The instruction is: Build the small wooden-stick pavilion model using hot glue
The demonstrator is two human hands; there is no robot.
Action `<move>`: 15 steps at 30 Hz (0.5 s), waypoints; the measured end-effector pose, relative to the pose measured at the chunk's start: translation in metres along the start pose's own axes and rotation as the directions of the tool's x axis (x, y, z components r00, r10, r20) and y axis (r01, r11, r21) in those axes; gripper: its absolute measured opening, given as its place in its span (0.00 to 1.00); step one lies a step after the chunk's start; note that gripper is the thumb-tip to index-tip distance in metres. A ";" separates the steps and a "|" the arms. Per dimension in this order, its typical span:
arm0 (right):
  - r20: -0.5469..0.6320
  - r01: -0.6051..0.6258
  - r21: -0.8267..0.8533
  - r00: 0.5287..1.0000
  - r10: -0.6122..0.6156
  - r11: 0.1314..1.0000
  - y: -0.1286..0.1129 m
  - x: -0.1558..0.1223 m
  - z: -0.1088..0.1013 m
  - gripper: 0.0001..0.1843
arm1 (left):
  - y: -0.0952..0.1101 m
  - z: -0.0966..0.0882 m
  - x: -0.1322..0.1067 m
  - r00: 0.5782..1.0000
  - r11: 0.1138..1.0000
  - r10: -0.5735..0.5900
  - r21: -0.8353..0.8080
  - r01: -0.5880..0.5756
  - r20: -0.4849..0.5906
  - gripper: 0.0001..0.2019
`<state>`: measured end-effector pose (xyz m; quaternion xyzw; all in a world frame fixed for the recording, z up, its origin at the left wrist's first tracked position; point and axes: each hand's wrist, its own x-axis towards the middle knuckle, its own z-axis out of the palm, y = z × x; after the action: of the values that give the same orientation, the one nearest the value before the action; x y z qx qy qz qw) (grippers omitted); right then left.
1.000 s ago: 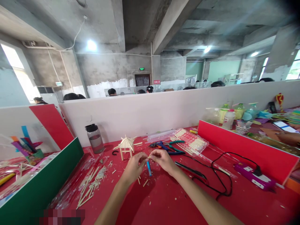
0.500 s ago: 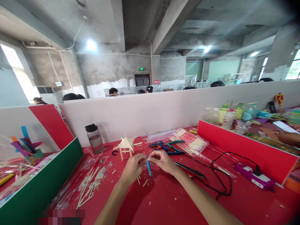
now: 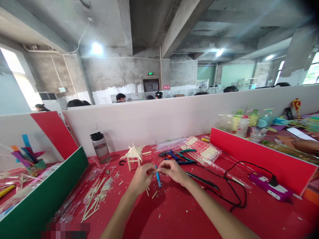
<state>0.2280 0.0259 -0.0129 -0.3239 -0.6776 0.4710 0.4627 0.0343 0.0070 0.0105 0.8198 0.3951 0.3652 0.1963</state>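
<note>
Both hands, left hand (image 3: 141,177) and right hand (image 3: 172,170), pinch a tiny stick (image 3: 156,170) (mostly hidden) beside a blue knife (image 3: 158,178).

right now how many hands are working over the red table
2. The left hand and the right hand meet near the table's middle, pinching a small stick beside a blue tool. A co-worker's hand lies beyond the red divider, far right.

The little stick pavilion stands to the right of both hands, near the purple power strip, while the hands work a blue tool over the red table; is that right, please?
Not quite. The head view shows the stick pavilion beyond and left of the left hand, toward the water bottle. The purple power strip lies far right. The right hand and left hand do meet at the blue tool over the red table.
</note>
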 end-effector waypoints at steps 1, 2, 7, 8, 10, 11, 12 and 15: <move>-0.004 0.007 -0.003 1.000 -0.007 1.000 0.000 0.000 0.000 0.21 | 0.000 0.000 0.000 1.000 1.000 -0.001 -0.004 0.001 0.004 0.08; -0.010 0.014 -0.004 1.000 -0.014 1.000 -0.001 0.001 0.000 0.21 | 0.000 0.001 0.000 1.000 1.000 -0.002 -0.008 0.003 0.009 0.08; -0.035 0.027 -0.002 0.999 -0.027 1.000 -0.003 0.001 0.000 0.21 | 0.001 0.001 0.000 1.000 1.000 -0.004 -0.018 0.004 0.022 0.09; -0.034 0.029 -0.004 0.999 -0.029 1.000 -0.003 0.001 0.000 0.21 | 0.001 0.001 0.000 1.000 1.000 -0.002 -0.018 0.002 0.020 0.09; -0.032 0.036 -0.008 0.999 -0.036 0.999 -0.002 0.001 0.000 0.21 | 0.001 0.001 0.000 1.000 1.000 0.002 -0.012 -0.002 0.008 0.09; -0.033 0.038 -0.011 0.999 -0.039 0.999 -0.002 0.001 0.000 0.20 | 0.001 0.000 0.000 1.000 1.000 0.004 -0.008 -0.004 0.001 0.09; -0.034 0.040 -0.014 0.999 -0.040 0.999 -0.002 0.001 0.000 0.20 | 0.002 0.000 0.000 1.000 1.000 0.008 -0.004 -0.008 -0.004 0.08; -0.030 0.033 -0.022 0.999 -0.034 0.999 -0.001 0.001 0.000 0.20 | 0.002 -0.001 0.000 1.000 1.000 0.015 -0.006 -0.015 -0.004 0.07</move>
<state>0.2277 0.0261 -0.0114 -0.3245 -0.6808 0.4510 0.4773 0.0348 0.0052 0.0123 0.8213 0.3882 0.3696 0.1955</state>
